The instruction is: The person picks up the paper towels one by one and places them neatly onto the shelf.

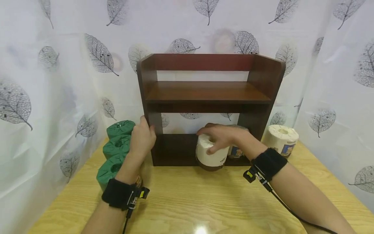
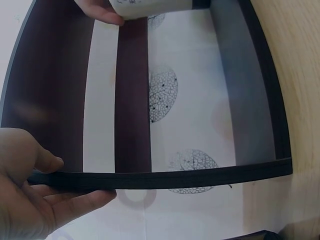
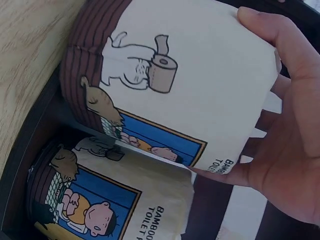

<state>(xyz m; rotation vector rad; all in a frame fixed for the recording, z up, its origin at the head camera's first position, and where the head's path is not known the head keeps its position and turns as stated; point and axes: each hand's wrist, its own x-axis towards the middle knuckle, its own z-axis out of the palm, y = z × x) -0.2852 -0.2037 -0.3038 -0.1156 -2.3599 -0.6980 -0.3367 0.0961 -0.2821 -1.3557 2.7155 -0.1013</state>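
Observation:
A dark brown wooden shelf (image 1: 207, 91) stands on the table. My left hand (image 1: 143, 136) grips its left side panel, with the thumb on the inner face and the fingers outside, as the left wrist view shows (image 2: 27, 187). My right hand (image 1: 220, 135) holds a white paper-wrapped toilet roll (image 1: 209, 155) from above, at the front of the lower compartment. Cartoon pictures cover that wrapper in the right wrist view. Beside it, partly hidden by my right hand and arm, a second toilet roll (image 3: 105, 195) of the same kind stands inside the lower compartment.
Several green-wrapped rolls (image 1: 117, 146) stand in a row left of the shelf, beside my left forearm. Another white toilet roll (image 1: 281, 138) stands to the shelf's right. Behind everything hangs a leaf-patterned curtain (image 1: 181, 29). The light wooden table (image 1: 187, 198) extends in front.

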